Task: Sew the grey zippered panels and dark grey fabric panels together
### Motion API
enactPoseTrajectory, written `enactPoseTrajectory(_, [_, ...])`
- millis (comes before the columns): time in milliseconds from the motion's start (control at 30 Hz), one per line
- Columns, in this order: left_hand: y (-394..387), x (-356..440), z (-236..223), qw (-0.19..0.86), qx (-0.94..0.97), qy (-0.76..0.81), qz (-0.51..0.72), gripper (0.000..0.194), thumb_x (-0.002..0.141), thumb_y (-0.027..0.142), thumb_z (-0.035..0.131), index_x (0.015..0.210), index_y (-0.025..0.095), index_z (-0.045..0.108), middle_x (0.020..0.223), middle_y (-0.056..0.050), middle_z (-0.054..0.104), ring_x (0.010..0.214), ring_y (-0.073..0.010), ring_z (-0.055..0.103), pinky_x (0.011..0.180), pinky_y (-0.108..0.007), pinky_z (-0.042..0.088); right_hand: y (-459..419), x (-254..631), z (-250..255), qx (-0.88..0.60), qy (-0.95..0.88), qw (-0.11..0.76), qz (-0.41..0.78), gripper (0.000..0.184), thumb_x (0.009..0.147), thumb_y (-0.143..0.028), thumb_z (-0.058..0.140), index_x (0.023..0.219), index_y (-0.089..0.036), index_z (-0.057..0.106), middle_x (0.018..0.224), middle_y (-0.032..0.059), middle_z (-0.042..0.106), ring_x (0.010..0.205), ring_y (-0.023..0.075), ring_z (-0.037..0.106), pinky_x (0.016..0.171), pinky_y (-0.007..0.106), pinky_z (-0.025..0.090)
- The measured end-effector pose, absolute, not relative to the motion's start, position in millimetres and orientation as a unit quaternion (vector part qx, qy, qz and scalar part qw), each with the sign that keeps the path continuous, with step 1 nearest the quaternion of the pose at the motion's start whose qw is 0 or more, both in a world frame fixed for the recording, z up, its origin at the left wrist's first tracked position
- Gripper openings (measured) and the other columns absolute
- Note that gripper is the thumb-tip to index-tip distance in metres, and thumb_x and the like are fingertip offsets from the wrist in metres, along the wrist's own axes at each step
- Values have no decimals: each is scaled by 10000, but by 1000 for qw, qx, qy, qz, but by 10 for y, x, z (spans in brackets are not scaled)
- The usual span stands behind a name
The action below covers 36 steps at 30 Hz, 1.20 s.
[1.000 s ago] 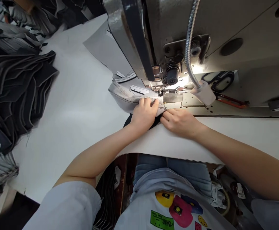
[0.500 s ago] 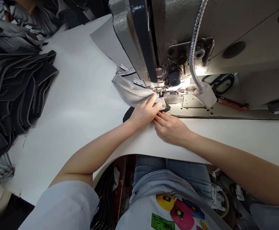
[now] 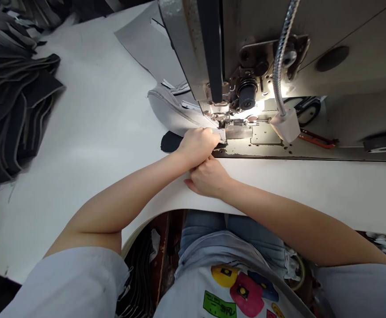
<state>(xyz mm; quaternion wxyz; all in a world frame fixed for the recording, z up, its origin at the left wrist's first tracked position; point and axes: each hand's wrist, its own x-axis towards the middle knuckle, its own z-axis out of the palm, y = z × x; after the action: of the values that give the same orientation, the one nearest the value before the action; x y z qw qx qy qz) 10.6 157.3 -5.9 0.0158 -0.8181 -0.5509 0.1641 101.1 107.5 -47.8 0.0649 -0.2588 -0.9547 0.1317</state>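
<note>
The fingers of the left hand (image 3: 198, 145) were bent and close together, and they rested on the near edge of the grey cloth (image 3: 173, 112); whether they pinched it, I could not tell. The fingers of the right hand (image 3: 211, 177) were folded and partly hidden under the left wrist, with the thumb pointing to the left. I could not tell if this hand held something. The two hands touched, or nearly touched, one behind the other.

The grey cloth lay on the white table (image 3: 93, 132), and its right corner reached to the presser foot (image 3: 222, 123) of the sewing machine (image 3: 193, 48). Its far part went behind the machine head. A black cloth (image 3: 170, 142) showed a rounded end from below the grey one, just beside the left hand.

To the right of the presser foot, a white block (image 3: 285, 125) hung at the end of a flexible metal tube (image 3: 280, 57). Behind it, on the machine bed, were scissors (image 3: 308, 110) with black handles and a red tool (image 3: 317, 139). Well apart, at the left side of the table, lay a pile of dark cloth pieces (image 3: 13, 115).
</note>
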Motion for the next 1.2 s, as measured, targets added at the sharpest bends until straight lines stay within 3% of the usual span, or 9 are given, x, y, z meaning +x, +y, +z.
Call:
enactPoseTrajectory(167, [1693,41,-125,42,-834,-535,127,294,779,25,475,927,120,711,816,-121,664,765,-250,653,585,-315,369,1130,950,-537,-294,-942,95,135,486,950,-427,512,1157,-35,709,1059,230,727,1070,384,612,944,508,405])
enactPoseTrajectory(300, [1731,-47,-138,36,-854,-511,88,280,861,115,466,958,168,723,854,-93,698,770,-227,640,630,-311,402,1159,927,-513,-312,-937,100,123,558,946,-456,530,1272,-16,639,1234,262,666,1179,403,565,990,517,389])
enactPoseTrajectory(433, [1728,-63,-101,14,-860,-502,85,305,899,164,432,953,208,729,918,-67,713,809,-223,640,653,-314,405,1187,883,-480,-310,-936,81,145,569,942,-477,537,1264,-22,650,1237,253,673,1182,404,570,1001,529,391])
enactPoseTrajectory(633, [1748,48,-53,23,-844,-516,143,327,866,127,409,914,169,730,875,-95,696,759,-245,633,597,-323,356,1228,791,-502,-296,-935,88,173,566,936,-462,543,1242,-1,662,1249,251,666,1256,395,523,1031,510,378])
enactPoseTrajectory(767, [1744,52,-37,14,-838,-532,121,320,879,141,410,890,161,729,866,-98,715,788,-259,655,617,-332,374,1305,886,-500,-274,-942,79,179,458,948,-401,528,1183,-46,693,1116,200,720,1101,351,605,896,448,428])
enactPoseTrajectory(867, [1730,4,-58,0,-817,-571,79,327,930,222,404,942,178,728,809,-81,722,771,-256,667,641,-329,403,1402,1175,-507,-250,-955,94,128,331,976,-295,486,1111,-89,708,1017,160,733,987,290,614,831,394,400])
enactPoseTrajectory(1000, [1723,-19,-87,-2,-796,-602,55,339,959,299,395,1026,185,707,862,-99,743,806,-275,693,659,-320,426,1587,1620,-509,-364,-921,132,38,322,1016,-292,430,1094,-126,695,1058,155,702,949,262,572,746,364,350])
enactPoseTrajectory(1133, [1673,47,-37,-1,-784,-616,77,364,950,343,351,989,206,687,837,-120,722,772,-303,683,640,-338,416,1629,1781,-385,-435,-893,95,63,317,1020,-214,391,1028,-100,686,1011,175,691,944,259,583,695,345,363])
enactPoseTrajectory(1200, [1665,44,-28,-12,-781,-618,89,385,932,389,304,959,238,657,736,-101,662,675,-303,629,621,-362,385,1657,1736,-344,-446,-890,78,56,333,1024,-152,349,1040,-150,681,1015,112,701,965,220,599,714,315,388])
